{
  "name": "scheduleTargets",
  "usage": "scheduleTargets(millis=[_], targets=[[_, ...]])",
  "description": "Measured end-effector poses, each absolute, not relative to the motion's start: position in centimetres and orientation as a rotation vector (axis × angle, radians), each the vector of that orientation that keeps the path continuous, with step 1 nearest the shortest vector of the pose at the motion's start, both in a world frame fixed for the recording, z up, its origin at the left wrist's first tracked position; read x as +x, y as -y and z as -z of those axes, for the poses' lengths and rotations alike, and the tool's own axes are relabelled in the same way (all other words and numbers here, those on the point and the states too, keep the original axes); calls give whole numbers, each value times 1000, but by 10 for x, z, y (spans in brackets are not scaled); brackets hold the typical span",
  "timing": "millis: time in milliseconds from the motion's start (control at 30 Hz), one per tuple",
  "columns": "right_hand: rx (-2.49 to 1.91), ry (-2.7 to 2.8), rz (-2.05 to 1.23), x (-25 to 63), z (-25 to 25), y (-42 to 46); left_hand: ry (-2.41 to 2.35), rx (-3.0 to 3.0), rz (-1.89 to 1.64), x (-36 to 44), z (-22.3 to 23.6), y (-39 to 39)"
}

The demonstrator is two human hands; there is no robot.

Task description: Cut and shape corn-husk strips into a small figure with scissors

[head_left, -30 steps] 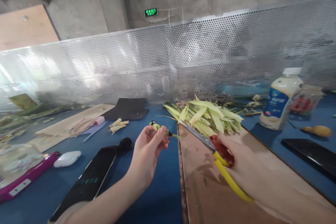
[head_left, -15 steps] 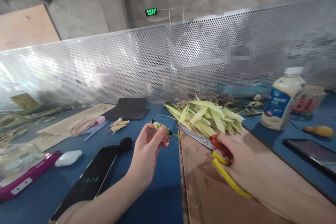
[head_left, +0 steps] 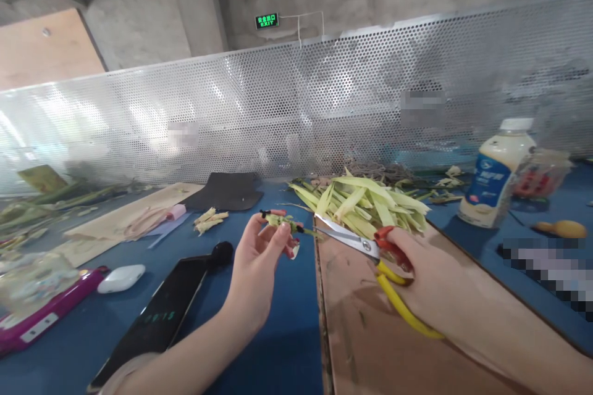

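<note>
My left hand (head_left: 257, 265) is closed in a pinch on a small bunch of pale green plant bits (head_left: 280, 220) with dark, almost black parts. A thin stalk points from it to the right. My right hand (head_left: 430, 274) grips a pair of scissors (head_left: 354, 244) with red and yellow handles. Its blades are slightly parted, and their tips are close to that stalk; whether they touch it I cannot tell. Just behind the scissors, a heap of pale green corn husks (head_left: 375, 200) lies on a brown board (head_left: 361, 345).
A bottle (head_left: 491, 182) and a plastic tub (head_left: 540, 176) stand at the right. To the left lie a black phone (head_left: 152, 315), a white earbud case (head_left: 121, 278) and a purple-edged object (head_left: 50, 315). A black sheet (head_left: 225, 191) lies farther back, before a perforated metal partition (head_left: 259, 111).
The scissor blades have parted a little and their handles have risen slightly. My left hand still holds the plant bunch, which has tilted a little.
</note>
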State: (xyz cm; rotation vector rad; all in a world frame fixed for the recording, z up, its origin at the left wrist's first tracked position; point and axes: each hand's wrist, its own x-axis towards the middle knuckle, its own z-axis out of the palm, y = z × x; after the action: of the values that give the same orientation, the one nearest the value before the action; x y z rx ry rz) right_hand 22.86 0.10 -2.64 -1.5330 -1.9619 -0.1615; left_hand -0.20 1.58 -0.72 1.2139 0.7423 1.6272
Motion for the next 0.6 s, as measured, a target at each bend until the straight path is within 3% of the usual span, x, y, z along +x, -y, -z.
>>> scheduleTargets(millis=[267,600], targets=[[-1641,1967,70,231,33,-7,-720,1059,-1546,-1,2,-17],[-1525,2028,327,234,36,-9,-704,898,-1513,-1,-2,-19]])
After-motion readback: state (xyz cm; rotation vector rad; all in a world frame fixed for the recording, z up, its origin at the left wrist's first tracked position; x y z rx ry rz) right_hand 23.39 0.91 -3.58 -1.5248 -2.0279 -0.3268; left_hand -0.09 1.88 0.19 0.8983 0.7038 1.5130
